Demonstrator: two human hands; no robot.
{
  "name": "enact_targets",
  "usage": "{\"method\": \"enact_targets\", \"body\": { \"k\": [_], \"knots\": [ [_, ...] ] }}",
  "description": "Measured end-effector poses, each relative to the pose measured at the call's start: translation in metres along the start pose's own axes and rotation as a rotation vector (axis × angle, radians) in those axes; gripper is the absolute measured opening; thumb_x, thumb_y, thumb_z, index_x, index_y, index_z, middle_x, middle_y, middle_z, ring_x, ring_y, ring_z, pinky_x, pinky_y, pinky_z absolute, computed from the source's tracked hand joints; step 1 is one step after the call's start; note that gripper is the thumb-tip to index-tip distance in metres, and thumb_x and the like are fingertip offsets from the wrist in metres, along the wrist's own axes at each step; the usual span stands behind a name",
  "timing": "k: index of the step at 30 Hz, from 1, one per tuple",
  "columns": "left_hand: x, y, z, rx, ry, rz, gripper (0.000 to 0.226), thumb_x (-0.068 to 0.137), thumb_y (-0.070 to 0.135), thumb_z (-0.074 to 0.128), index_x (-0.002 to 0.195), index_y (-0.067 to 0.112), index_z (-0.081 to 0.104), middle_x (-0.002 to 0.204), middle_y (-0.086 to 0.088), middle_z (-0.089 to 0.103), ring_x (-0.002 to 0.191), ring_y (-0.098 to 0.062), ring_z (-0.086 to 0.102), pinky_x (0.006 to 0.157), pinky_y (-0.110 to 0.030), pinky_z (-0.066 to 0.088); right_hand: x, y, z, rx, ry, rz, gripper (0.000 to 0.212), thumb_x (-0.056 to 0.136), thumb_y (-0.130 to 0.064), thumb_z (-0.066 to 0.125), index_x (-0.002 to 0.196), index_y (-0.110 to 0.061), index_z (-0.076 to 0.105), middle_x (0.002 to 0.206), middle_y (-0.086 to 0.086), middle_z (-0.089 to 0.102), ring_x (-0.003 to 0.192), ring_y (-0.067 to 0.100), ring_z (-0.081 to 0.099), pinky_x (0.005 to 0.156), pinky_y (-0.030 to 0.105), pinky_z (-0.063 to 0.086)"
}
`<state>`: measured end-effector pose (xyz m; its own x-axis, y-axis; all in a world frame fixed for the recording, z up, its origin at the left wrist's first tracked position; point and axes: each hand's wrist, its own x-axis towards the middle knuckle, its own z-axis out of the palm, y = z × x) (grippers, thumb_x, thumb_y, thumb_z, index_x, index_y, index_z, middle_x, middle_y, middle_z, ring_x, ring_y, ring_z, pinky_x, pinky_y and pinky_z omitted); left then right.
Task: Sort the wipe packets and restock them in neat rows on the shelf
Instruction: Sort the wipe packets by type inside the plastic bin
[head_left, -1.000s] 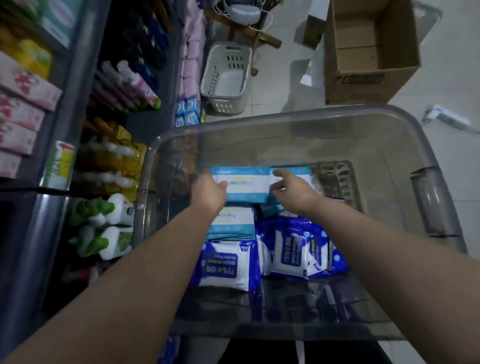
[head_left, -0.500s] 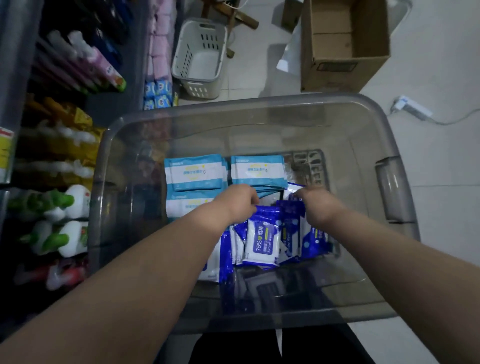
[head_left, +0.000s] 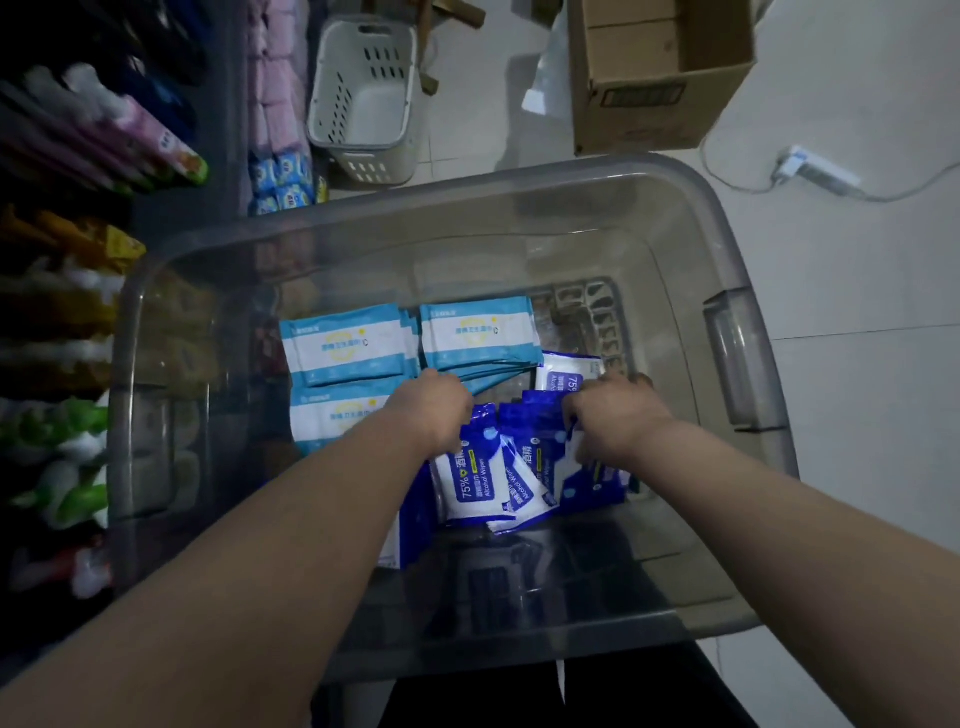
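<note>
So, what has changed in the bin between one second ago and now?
Both hands let go of the light blue packets at the far side and came back toward the person. Now the left hand and right hand press in on the dark blue alcohol wipe packets, gathering them from both sides. The light blue packets stay in their stacks, and the clear bin holds everything as before.

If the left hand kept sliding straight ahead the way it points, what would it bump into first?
Probably the fanned stack of light blue and white wipe packets lying right beyond the left hand, inside the clear plastic bin. Depth is hard to judge, so it might pass above them.
</note>
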<state>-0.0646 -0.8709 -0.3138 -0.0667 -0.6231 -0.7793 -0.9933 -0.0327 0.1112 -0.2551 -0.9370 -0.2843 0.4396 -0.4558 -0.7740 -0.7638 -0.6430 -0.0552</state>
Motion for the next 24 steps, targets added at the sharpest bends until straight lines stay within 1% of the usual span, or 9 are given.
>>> {"method": "enact_targets", "body": {
  "k": [1, 3, 8, 10, 13, 15, 18, 21, 24],
  "knots": [
    [0.004, 0.001, 0.000, -0.084, 0.005, -0.008, 0.019, 0.082, 0.027, 0.072, 0.091, 0.014, 0.060, 0.103, -0.003, 0.058, 0.102, -0.024, 0.054, 0.075, -0.035, 0.047, 0.002, 0.000, -0.003, 0.068, -0.013, -0.005, 0.041, 0.082, -0.036, 0.067, 0.120, -0.028, 0.057, 0.126, 0.000, 0.057, 0.120, 0.022, 0.050, 0.094, 0.034, 0.040],
    [0.008, 0.006, 0.003, -0.163, -0.021, -0.006, 0.023, 0.083, 0.029, 0.072, 0.096, 0.012, 0.064, 0.104, -0.005, 0.061, 0.097, -0.024, 0.057, 0.076, -0.035, 0.050, 0.006, -0.002, -0.006, 0.127, -0.027, -0.034, 0.041, 0.083, -0.041, 0.065, 0.122, -0.029, 0.057, 0.126, 0.000, 0.058, 0.117, 0.022, 0.053, 0.086, 0.030, 0.040],
    [0.007, 0.009, 0.016, -0.018, -0.071, -0.016, 0.009, 0.083, 0.018, 0.063, 0.082, 0.013, 0.056, 0.098, -0.007, 0.062, 0.084, -0.023, 0.056, 0.071, -0.035, 0.050, 0.024, -0.018, 0.005, 0.130, 0.016, -0.115, 0.053, 0.083, -0.042, 0.064, 0.133, -0.030, 0.050, 0.139, 0.006, 0.040, 0.131, 0.027, 0.035, 0.104, 0.039, 0.031],
    [0.007, 0.007, 0.011, -0.016, -0.068, -0.019, 0.010, 0.083, 0.019, 0.064, 0.089, 0.012, 0.059, 0.097, -0.006, 0.061, 0.088, -0.024, 0.059, 0.073, -0.036, 0.050, 0.028, -0.016, 0.007, 0.155, -0.024, -0.096, 0.053, 0.085, -0.043, 0.062, 0.134, -0.030, 0.048, 0.136, 0.006, 0.046, 0.126, 0.027, 0.044, 0.100, 0.039, 0.036],
    [0.007, 0.005, 0.006, -0.074, -0.045, -0.018, 0.031, 0.082, 0.028, 0.070, 0.108, 0.013, 0.059, 0.105, -0.004, 0.062, 0.099, -0.024, 0.060, 0.080, -0.036, 0.052, 0.021, -0.009, 0.001, 0.143, -0.059, -0.079, 0.049, 0.087, -0.040, 0.061, 0.133, -0.028, 0.048, 0.130, 0.004, 0.056, 0.119, 0.025, 0.052, 0.088, 0.032, 0.042],
    [0.007, 0.005, 0.006, -0.104, -0.064, -0.015, 0.038, 0.084, 0.029, 0.068, 0.117, 0.012, 0.059, 0.114, -0.005, 0.063, 0.103, -0.025, 0.060, 0.084, -0.036, 0.052, 0.014, -0.005, -0.007, 0.088, -0.007, -0.068, 0.043, 0.088, -0.034, 0.060, 0.129, -0.027, 0.051, 0.127, 0.004, 0.058, 0.117, 0.025, 0.054, 0.087, 0.030, 0.042],
    [0.003, 0.004, 0.008, -0.130, -0.091, -0.017, 0.037, 0.091, 0.021, 0.058, 0.127, 0.012, 0.056, 0.124, -0.008, 0.060, 0.110, -0.026, 0.058, 0.085, -0.035, 0.050, 0.007, -0.003, -0.023, 0.026, 0.068, -0.063, 0.030, 0.087, -0.027, 0.058, 0.117, -0.025, 0.057, 0.120, 0.004, 0.062, 0.111, 0.025, 0.057, 0.086, 0.031, 0.044],
    [-0.002, 0.001, -0.001, -0.227, 0.013, -0.062, 0.038, 0.093, 0.010, 0.048, 0.130, 0.013, 0.054, 0.130, -0.010, 0.057, 0.115, -0.027, 0.056, 0.090, -0.037, 0.047, -0.004, -0.002, -0.048, 0.071, 0.003, -0.104, 0.027, 0.084, -0.025, 0.063, 0.111, -0.024, 0.060, 0.116, 0.004, 0.062, 0.105, 0.025, 0.057, 0.076, 0.027, 0.041],
    [-0.011, -0.012, -0.018, -0.314, 0.122, -0.127, 0.042, 0.093, 0.005, 0.046, 0.134, 0.015, 0.052, 0.136, -0.009, 0.054, 0.121, -0.026, 0.052, 0.095, -0.035, 0.043, -0.018, -0.011, -0.067, 0.171, -0.117, -0.206, 0.019, 0.084, -0.024, 0.068, 0.101, -0.022, 0.061, 0.109, 0.000, 0.060, 0.094, 0.019, 0.056, 0.065, 0.027, 0.043]
  ]
}}
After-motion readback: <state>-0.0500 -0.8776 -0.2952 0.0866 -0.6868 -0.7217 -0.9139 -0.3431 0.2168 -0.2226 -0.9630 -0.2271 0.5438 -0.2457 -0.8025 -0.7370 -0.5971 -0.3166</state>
